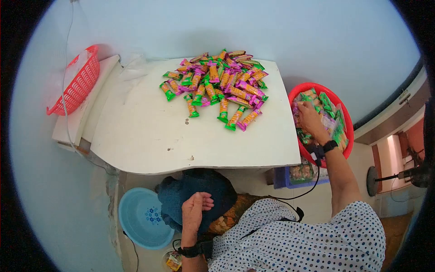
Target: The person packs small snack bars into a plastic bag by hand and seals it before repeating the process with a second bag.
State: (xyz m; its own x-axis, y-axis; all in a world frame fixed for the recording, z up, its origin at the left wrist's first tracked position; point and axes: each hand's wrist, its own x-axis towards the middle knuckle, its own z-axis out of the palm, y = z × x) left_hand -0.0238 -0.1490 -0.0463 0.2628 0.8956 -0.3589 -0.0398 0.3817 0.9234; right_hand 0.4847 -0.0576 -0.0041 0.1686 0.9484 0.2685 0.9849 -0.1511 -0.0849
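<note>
My right hand [310, 121] reaches into a red basin [346, 113] at the table's right side. Its fingers are bent together on the packets inside, and their tips are partly hidden, so I cannot tell what they grip. Green, clear and purple wrapped snack packets [327, 103] fill that basin. My left hand [195, 211] hovers over the dark blue cloth [210, 192] on my lap, fingers loosely curved and holding nothing. On the white table [181, 145] lies a heap of small snack packets [217, 84] with orange-brown contents and green or purple ends.
A red plastic basket [81, 86] leans at the left, beside a clear plastic bag [131, 68]. Below the table's front edge are a light blue basin [145, 220] and a blue crate [283, 177] with packets. A black cable [303, 196] hangs from my right wrist.
</note>
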